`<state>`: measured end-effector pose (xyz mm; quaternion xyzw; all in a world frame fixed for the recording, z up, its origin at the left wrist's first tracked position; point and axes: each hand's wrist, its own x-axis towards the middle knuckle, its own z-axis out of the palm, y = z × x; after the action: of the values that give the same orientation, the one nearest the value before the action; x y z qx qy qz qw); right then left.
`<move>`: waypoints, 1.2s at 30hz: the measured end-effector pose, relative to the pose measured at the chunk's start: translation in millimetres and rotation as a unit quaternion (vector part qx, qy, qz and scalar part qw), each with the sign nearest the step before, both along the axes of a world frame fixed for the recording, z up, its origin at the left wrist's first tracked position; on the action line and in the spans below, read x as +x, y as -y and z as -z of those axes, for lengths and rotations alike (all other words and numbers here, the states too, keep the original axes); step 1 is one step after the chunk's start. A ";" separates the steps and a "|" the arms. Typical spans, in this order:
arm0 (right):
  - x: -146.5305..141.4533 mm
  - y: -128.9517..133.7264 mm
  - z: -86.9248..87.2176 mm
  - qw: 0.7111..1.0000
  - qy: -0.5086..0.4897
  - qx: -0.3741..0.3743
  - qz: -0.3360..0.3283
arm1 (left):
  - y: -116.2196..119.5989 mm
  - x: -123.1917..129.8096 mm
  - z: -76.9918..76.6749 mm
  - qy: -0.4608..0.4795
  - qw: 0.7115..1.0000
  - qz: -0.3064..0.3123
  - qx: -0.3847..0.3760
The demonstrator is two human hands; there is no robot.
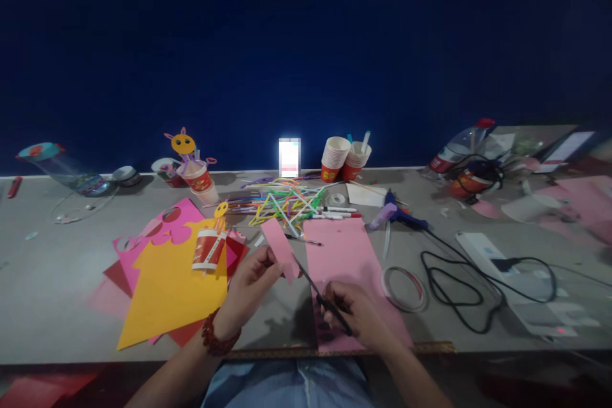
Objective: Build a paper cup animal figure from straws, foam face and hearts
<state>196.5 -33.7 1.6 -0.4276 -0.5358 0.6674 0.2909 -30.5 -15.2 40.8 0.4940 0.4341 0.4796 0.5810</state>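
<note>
My left hand (255,280) pinches a narrow strip of pink paper (278,243) above the table, a beaded bracelet on the wrist. In my right hand (351,309) is a pair of dark scissors (329,307), fingers in the handles. The blades point up and left and meet the strip's lower right edge. Below the scissors lies a larger pink sheet (347,255). Left of my left hand are a yellow sheet (176,293) and a red paper cup (209,248) with a small yellow paper figure on it.
Colourful pipe cleaners (282,201) lie in a heap at the middle back, with stacked paper cups (335,159) behind. A blue glue gun (404,215), a power strip (482,258) and looped black cable are on the right. A ruler (277,353) runs along the front edge.
</note>
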 end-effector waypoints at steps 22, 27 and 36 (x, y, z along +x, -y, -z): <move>-1.4 2.2 14.6 0.988 0.091 0.125 0.023 | 10.5 16.7 7.5 0.015 0.999 -0.026 0.031; -4.3 4.2 5.7 0.995 0.067 0.080 0.002 | 10.9 12.9 3.1 -0.012 0.999 0.015 0.041; -6.7 5.2 9.6 0.998 0.016 0.060 -0.017 | 11.7 6.9 4.9 -0.076 0.995 0.051 0.051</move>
<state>189.8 -38.9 -8.1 -0.4113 -0.5868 0.6315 0.2962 -23.7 -26.9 35.9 0.5791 0.4263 0.4322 0.5441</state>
